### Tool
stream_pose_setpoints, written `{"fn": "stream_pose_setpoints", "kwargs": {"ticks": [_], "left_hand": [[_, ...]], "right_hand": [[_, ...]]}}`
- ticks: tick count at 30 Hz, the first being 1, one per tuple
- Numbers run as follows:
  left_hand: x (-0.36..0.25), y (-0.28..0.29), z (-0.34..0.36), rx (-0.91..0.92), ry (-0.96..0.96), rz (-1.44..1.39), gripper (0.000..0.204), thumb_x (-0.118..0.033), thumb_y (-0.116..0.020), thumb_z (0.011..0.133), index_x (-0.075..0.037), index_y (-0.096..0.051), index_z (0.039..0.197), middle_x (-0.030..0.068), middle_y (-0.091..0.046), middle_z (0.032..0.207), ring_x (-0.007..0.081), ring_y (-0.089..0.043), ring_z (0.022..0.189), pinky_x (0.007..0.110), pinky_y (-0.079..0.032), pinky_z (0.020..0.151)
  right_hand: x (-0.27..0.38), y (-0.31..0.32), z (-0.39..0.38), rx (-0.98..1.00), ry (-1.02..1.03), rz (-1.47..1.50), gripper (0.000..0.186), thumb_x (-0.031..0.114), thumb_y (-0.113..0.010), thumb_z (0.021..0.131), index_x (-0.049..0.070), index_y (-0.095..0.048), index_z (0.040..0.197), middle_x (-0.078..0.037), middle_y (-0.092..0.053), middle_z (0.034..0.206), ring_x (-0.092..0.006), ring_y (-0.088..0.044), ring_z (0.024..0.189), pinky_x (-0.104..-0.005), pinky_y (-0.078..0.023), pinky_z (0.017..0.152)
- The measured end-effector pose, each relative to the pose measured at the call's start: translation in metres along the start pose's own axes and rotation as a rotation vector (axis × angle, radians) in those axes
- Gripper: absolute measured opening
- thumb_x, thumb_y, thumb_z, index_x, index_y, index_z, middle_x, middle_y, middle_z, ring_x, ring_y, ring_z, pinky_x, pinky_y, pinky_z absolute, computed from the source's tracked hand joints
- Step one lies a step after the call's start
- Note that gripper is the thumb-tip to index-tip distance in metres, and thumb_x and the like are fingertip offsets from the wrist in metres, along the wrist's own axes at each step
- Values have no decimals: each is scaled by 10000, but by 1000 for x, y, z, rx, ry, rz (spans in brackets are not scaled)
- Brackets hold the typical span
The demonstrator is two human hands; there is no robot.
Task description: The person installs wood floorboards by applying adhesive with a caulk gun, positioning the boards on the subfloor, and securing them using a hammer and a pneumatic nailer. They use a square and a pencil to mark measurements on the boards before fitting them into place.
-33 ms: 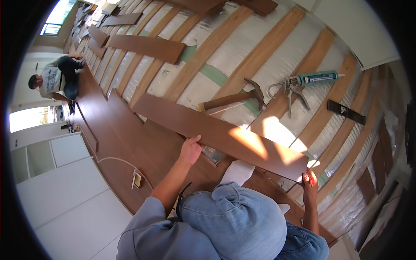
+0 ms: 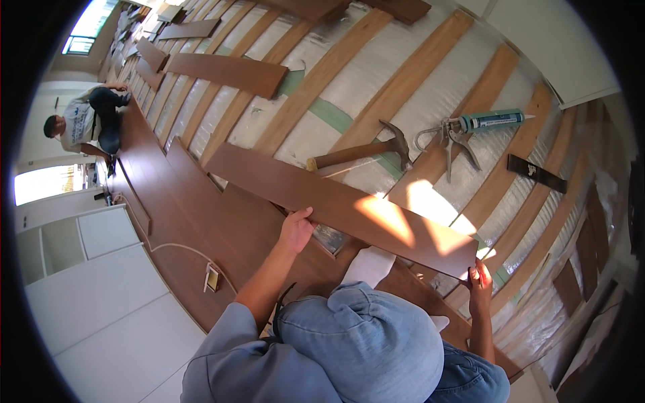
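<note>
From my end, the long brown plank point(image 2: 329, 201) bars the straight way from the denim-clad leg point(image 2: 363, 336) to the wooden battens point(image 2: 420, 64). The left hand point(image 2: 296, 230) blocks part of its near edge, the right hand point(image 2: 480, 281) its right end. I could pass around the left end over the laid floor point(image 2: 188, 221), minding the cable point(image 2: 185, 246) and small box point(image 2: 213, 277). Past the far edge, the hammer point(image 2: 359, 153) and caulking gun point(image 2: 492, 120) crowd the way; beyond the hammer, the silver sheeting point(image 2: 373, 70) offers open room.
</note>
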State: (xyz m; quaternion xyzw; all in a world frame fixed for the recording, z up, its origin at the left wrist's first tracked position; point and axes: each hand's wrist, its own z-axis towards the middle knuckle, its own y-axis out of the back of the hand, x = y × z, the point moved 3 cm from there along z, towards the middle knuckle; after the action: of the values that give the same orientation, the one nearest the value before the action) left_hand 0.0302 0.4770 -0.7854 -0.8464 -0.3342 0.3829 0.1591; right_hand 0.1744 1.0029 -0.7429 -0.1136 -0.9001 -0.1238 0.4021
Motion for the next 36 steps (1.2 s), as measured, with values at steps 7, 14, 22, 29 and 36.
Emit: {"fn": "stream_pose_setpoints", "kwargs": {"ticks": [7, 14, 22, 29, 36], "left_hand": [[7, -43, 76, 184, 129, 9, 560, -94, -696, 953, -7, -525, 1479, 131, -596, 1512, 314, -524, 1423, 506, -368, 1234], [14, -13, 132, 337, 209, -21, 589, -157, -667, 1013, 14, -471, 1542, 159, -540, 1567, 332, -502, 1423, 498, -341, 1249], [-14, -25, 134, 444, 253, 183, 566, -226, -657, 1044, 11, -497, 1532, 155, -546, 1564, 304, -505, 1424, 447, -367, 1243], [4, -25, 109, 268, 227, 146, 564, -212, -633, 1061, 36, -468, 1539, 171, -507, 1595, 317, -489, 1445, 457, -363, 1255], [59, -96, 17, 491, 240, 112, 496, -137, -707, 978, -36, -583, 1447, 92, -615, 1494, 260, -564, 1352, 455, -410, 1205]], "right_hand": [[-22, 27, 41, -17, 98, 19, 530, 226, -610, 1079, -18, -506, 1538, -44, -660, 931, -125, -627, 785, -320, -612, 793], [-73, 20, 72, -71, 458, -3, 530, 225, -592, 1086, -55, -498, 1526, -46, -614, 783, -140, -595, 714, -306, -530, 705], [-53, -8, 37, -298, 317, -96, 415, 186, -544, 993, 88, -680, 1372, -156, -710, 774, -259, -681, 674, -426, -531, 628], [-62, 0, 39, -282, 333, -28, 381, 200, -549, 1059, 42, -650, 1391, -94, -660, 823, -197, -615, 713, -376, -522, 677], [-38, 90, -9, -460, 186, 659, 347, 339, -565, 1111, 60, -700, 1266, -111, -743, 1156, -173, -672, 1105, -382, -543, 1023]]}}
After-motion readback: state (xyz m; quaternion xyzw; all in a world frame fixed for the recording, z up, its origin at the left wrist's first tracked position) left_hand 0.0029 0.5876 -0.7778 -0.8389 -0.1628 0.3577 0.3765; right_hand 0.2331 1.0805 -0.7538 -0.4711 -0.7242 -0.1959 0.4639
